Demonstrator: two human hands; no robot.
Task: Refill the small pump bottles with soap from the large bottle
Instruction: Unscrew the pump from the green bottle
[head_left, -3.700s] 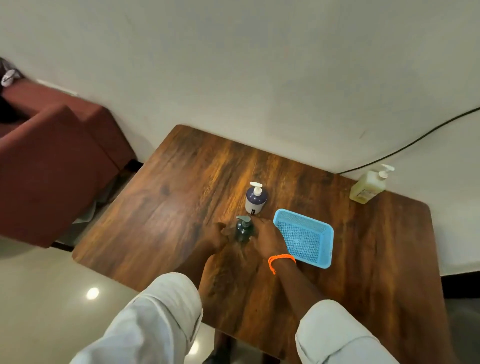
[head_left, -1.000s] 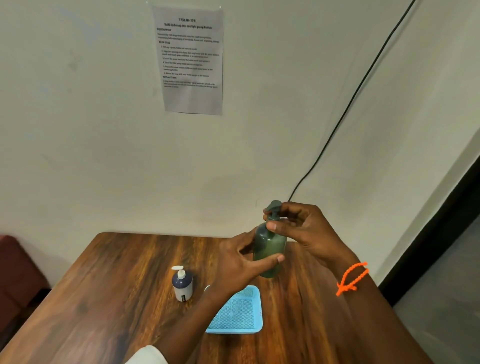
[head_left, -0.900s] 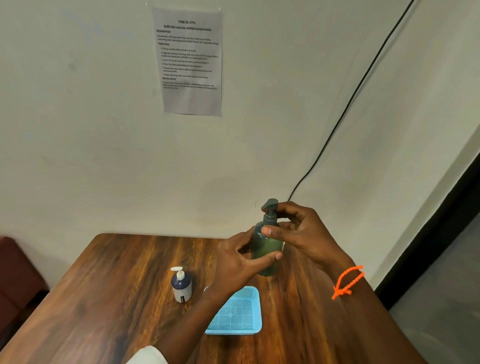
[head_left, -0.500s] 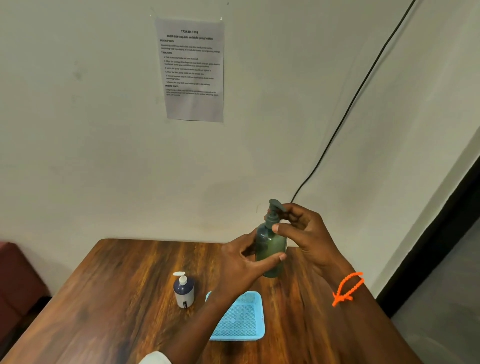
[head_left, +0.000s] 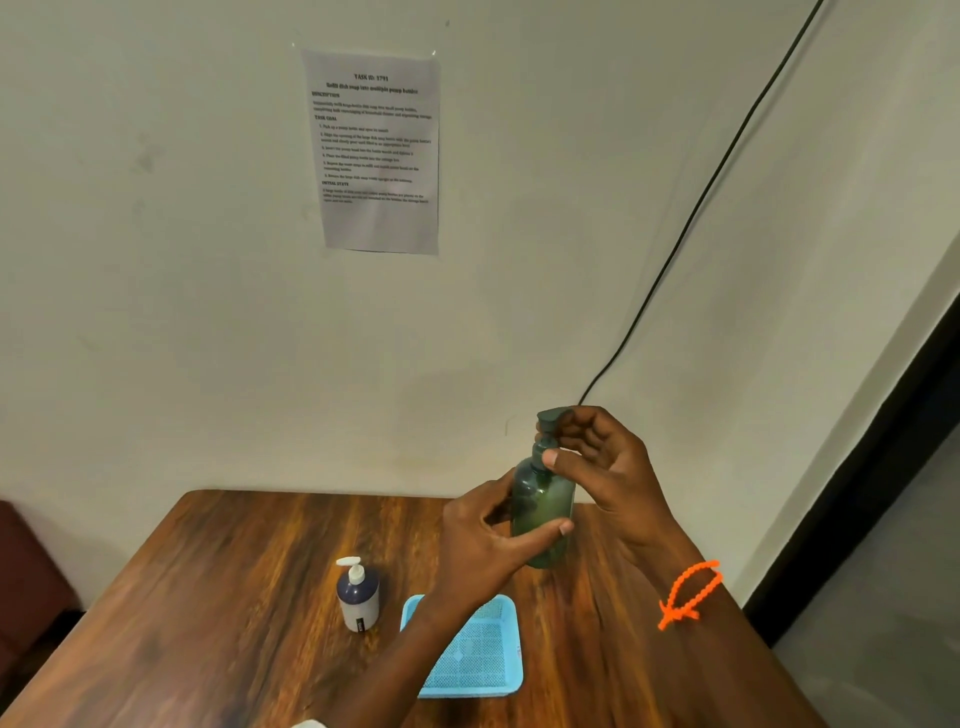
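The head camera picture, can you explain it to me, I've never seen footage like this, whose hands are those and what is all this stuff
There is no machine here. A person wears a wide-angle camera on the head, so you look forward and down over their own arms. The left hand grips the body of a green pump bottle held up above the wooden table. The right hand, whose wrist wears an orange bead band, pinches the bottle's pump top. On the table stand a small dark blue pump bottle with a white pump and, beside it, a light blue mesh tray. A printed sheet is stuck to the wall, and a black cable runs down the wall. The large soap bottle is not in this picture.
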